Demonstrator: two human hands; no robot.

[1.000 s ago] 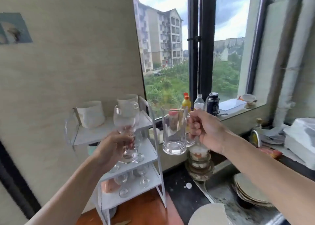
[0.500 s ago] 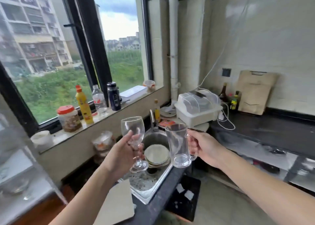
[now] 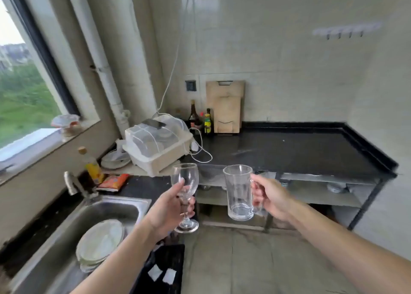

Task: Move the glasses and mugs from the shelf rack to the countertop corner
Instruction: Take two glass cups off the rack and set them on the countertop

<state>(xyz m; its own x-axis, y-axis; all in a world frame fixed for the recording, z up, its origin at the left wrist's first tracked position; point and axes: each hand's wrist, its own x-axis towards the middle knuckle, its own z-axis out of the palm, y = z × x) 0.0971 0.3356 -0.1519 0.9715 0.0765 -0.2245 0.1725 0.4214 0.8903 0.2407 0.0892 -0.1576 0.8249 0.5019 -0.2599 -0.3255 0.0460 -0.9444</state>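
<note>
The left hand (image 3: 165, 211) is closed around the thin stem of a clear wine glass (image 3: 185, 190) — round bowl, flat disc foot — held upright in the air beside the steel sink (image 3: 93, 213). The right hand (image 3: 270, 197) grips the handle of a tall, straight-sided glass mug (image 3: 239, 192), also upright with mouth up. Both are short of the glossy black countertop (image 3: 289, 149) — its smooth far corner lies well beyond them.

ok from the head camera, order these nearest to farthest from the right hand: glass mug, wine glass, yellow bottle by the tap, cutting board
1. Glass mug: held by its handle in the right hand.
2. Wine glass: just to the left, in the left hand.
3. Yellow bottle: far left, beside the tap at the sink.
4. Cutting board: leaning on the back wall, beyond the countertop.
</note>
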